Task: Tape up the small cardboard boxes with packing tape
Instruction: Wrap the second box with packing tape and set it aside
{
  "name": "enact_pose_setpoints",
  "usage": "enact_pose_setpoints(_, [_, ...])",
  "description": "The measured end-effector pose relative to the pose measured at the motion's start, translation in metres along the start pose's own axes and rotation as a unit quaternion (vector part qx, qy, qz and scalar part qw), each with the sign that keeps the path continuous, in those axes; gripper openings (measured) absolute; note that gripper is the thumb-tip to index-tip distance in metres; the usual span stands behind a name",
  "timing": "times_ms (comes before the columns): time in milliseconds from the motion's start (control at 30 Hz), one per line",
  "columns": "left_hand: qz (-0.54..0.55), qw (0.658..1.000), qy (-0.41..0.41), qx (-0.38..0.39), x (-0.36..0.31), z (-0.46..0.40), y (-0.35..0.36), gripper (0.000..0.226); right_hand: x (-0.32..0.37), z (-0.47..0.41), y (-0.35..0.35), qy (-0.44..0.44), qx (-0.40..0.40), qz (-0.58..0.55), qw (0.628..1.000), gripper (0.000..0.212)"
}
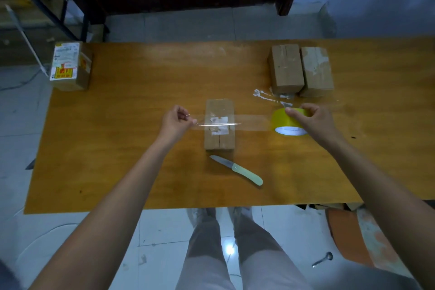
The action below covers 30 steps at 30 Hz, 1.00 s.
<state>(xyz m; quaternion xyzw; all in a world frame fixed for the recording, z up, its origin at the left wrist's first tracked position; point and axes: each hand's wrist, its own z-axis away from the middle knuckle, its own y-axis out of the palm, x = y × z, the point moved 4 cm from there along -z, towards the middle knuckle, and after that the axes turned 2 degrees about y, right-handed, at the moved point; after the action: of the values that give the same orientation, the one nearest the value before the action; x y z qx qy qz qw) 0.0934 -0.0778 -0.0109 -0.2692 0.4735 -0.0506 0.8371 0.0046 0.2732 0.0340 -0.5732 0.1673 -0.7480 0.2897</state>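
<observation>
A small cardboard box (219,141) lies lengthwise in the middle of the wooden table (131,153). A clear strip of packing tape (249,122) is stretched across and above the box. My left hand (176,120) pinches the free end of the strip to the left of the box. My right hand (310,120) grips the yellow tape roll (282,122) to the right of the box. Two more small cardboard boxes (286,68) (316,70) stand side by side at the back right.
A knife with a pale green handle (237,169) lies just in front of the middle box. A labelled carton (69,66) stands at the table's back left corner. Scraps of white tape residue (261,95) lie near the two boxes. My legs show below the table edge.
</observation>
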Motion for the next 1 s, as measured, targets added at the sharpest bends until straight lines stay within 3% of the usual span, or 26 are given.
enact_pose_setpoints(200, [-0.011,1.000,0.013,-0.018,0.008,-0.001,0.000,0.029,-0.004,0.001,0.007,-0.005,0.010,0.003,1.000,0.027])
enact_pose_setpoints(367, [-0.012,1.000,0.007,-0.008,0.010,-0.001,0.002,0.029,-0.011,-0.002,0.010,0.001,0.007,0.005,1.000,0.058])
enact_pose_setpoints(467, [-0.013,1.000,0.013,-0.015,0.011,0.001,0.002,0.029,-0.014,-0.002,0.010,0.000,0.014,0.002,1.000,0.066])
enact_pose_setpoints(700, [-0.036,0.999,0.009,-0.026,0.015,-0.001,0.014,0.027,-0.018,-0.004,0.016,0.008,0.023,0.018,1.000,0.072])
enact_pose_setpoints(1000, [-0.031,0.994,-0.082,-0.060,0.037,0.004,0.024,0.023,-0.025,0.001,0.026,0.000,0.013,0.049,0.999,0.050])
